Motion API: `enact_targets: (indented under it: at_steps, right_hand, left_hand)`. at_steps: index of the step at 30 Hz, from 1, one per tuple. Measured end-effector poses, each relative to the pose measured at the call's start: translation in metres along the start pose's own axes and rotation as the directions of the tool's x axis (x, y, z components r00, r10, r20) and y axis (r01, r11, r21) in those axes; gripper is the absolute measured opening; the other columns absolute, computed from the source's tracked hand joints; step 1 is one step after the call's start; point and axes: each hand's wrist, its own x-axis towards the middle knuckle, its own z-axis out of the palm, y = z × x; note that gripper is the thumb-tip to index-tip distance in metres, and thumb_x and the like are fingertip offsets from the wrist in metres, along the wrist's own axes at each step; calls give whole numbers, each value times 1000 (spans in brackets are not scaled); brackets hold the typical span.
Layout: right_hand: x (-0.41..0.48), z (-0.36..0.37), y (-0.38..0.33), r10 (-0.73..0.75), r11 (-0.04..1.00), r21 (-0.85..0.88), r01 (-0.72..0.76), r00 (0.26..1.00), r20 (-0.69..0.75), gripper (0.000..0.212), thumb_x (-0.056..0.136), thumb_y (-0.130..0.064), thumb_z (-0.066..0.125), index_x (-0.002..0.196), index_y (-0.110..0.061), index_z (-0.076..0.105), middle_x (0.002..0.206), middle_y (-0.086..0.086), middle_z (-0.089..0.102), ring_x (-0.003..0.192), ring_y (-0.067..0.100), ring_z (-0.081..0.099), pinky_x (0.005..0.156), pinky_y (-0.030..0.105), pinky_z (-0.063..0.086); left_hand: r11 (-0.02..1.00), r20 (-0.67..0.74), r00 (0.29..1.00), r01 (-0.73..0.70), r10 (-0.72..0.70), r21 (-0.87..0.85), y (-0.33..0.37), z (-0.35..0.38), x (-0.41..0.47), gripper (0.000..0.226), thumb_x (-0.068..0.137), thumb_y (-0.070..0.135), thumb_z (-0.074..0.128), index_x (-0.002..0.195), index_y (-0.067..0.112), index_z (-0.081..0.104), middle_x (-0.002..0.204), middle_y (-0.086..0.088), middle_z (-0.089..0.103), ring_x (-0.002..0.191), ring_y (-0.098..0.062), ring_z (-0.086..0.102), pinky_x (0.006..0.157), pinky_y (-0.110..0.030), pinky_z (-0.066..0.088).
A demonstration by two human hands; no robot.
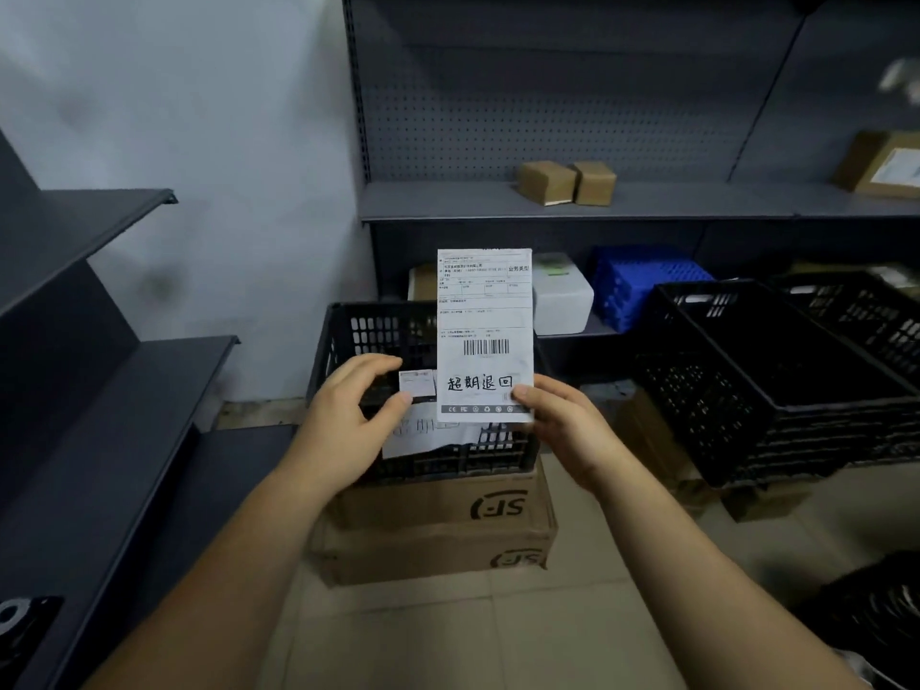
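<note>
R hand pinches the shipping waybill at its bottom-right corner, thumb on the front. It holds the sheet upright & face-on, prob. so the barcode and handwritten note can be read. L hand pinches a small white slip just beside the waybill's lower-left edge. Both are held over the black crate, which sits on SF cartons. Another paper sheet hangs on the crate's front wall.
</note>
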Motion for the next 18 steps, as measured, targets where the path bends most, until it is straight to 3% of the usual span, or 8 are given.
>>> enact_targets:
  at_steps: [3, 7, 11, 14, 18]
  right_hand:
    - [54, -8, -6, 21, 1000, -14, -21, 999, -42, 39, 81, -26, 64, 115, -6, 70, 114, 14, 72, 109, 33, 67, 94, 42, 53]
    - [113, -26, -5, 49, 999, -18, -51, 994, -98, 35, 85, -26, 65, 114, -8, 71, 114, 13, 72, 109, 32, 67, 94, 42, 52]
    - [169, -43, 8, 108, 994, 19, -107, 979, -175, 24, 95, -13, 58, 113, -4, 70, 112, 15, 73, 109, 34, 67, 93, 40, 54]
    - [213, -58, 23, 150, 989, 11, -150, 974, -167, 23, 95, -13, 58, 112, -5, 70, 111, 12, 73, 105, 28, 68, 84, 31, 55]
    - [270, -80, 49, 234, 972, -6, -237, 964, -124, 25, 96, -17, 58, 115, -8, 70, 112, 8, 74, 108, 24, 68, 90, 32, 54]
  left_hand:
    - [1000, 42, 999, 3, -3, -6, -28, 9, 53, 38, 93, 31, 61, 130, 25, 57, 129, 20, 48, 118, 6, 42, 102, -18, 32]
    - [1000, 81, 997, -10, 9, 12, -58, 24, 120, 39, 92, 31, 61, 130, 24, 57, 126, 21, 46, 115, 8, 40, 97, -7, 27]
    - [999, 120, 992, 45, -43, -8, -87, 48, 169, 38, 93, 34, 60, 130, 28, 56, 127, 24, 44, 117, 6, 40, 100, -17, 30]
    - [996, 146, 985, 92, -90, -8, -116, 71, 198, 37, 93, 35, 59, 130, 28, 56, 127, 22, 46, 118, 5, 41, 102, -20, 32]
    - [988, 162, 975, 149, -152, 30, -147, 101, 232, 37, 93, 32, 59, 129, 23, 57, 128, 15, 50, 119, 1, 43, 102, -22, 32]
